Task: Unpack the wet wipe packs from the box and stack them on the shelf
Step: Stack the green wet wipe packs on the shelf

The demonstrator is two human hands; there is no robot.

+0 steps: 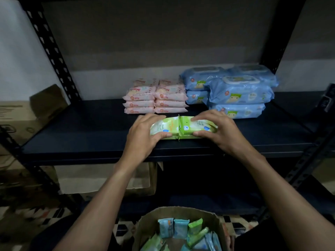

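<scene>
Grip: left hand point(143, 131) and right hand point(215, 129) each closed on one green wipe pack point(183, 128), end to end at the shelf point(90, 124) front. Advice: square both, slide back beside pink stack point(155, 98). Box point(145, 225) below holds more.

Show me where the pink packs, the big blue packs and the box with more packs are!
pink packs point(155, 96), head view, front of the stacked pile on the shelf.
big blue packs point(239, 93), head view, front face of the near top pack.
box point(145, 223), head view, left cardboard wall.
</scene>
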